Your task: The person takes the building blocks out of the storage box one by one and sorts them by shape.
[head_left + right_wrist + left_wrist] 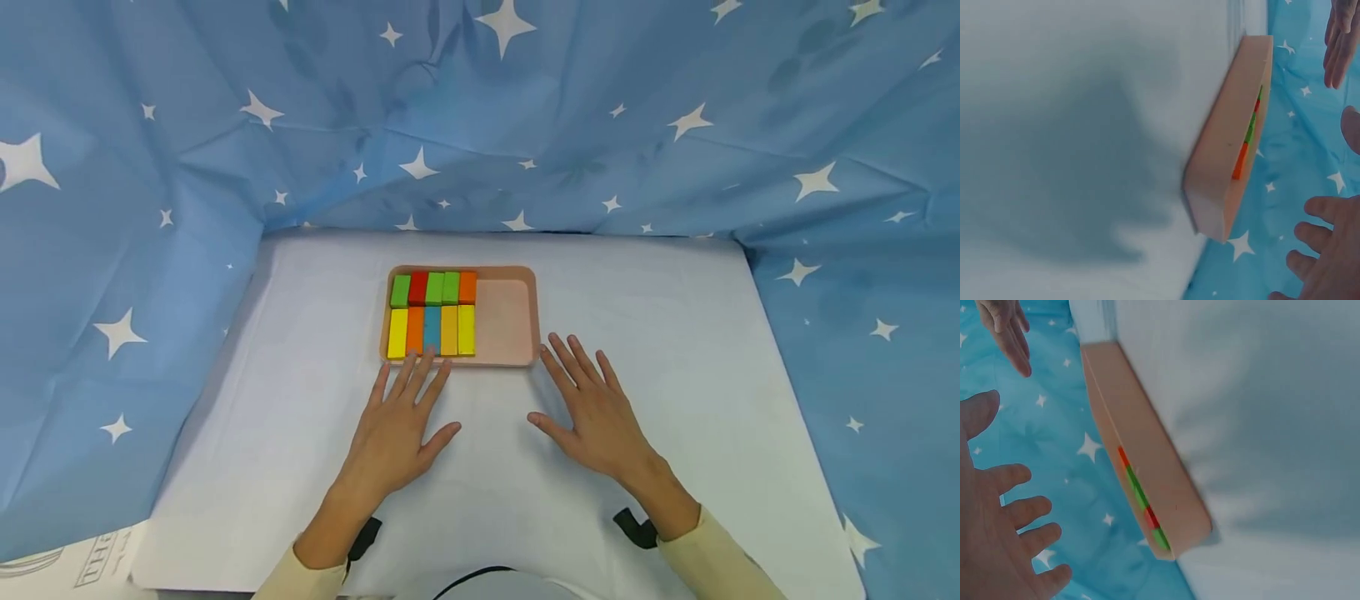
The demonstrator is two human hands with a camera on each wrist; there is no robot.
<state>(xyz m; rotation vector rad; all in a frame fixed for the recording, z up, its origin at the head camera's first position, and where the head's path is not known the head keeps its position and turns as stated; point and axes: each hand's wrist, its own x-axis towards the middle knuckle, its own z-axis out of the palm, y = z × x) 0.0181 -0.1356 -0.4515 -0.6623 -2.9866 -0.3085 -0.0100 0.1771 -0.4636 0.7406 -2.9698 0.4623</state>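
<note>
White-covered table [675, 400], blue star-printed cloth [675, 125] draped behind and along both sides, soft even light

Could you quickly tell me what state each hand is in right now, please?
Left hand: open, fingers spread, holding nothing, fingertips at the tray's near rim.
Right hand: open, fingers spread, holding nothing, beside the tray's near right corner.

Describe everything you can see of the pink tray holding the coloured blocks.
The pink tray is a shallow rectangle with rounded corners and a low raised rim, plastic by its look. It lies flat on the white table, near the middle. Ten coloured blocks fill its left part in two rows of five; the right part is bare. The left hand has its fingertips at the near rim; the right hand lies just beside the near right corner, whether touching cannot be told.
</note>
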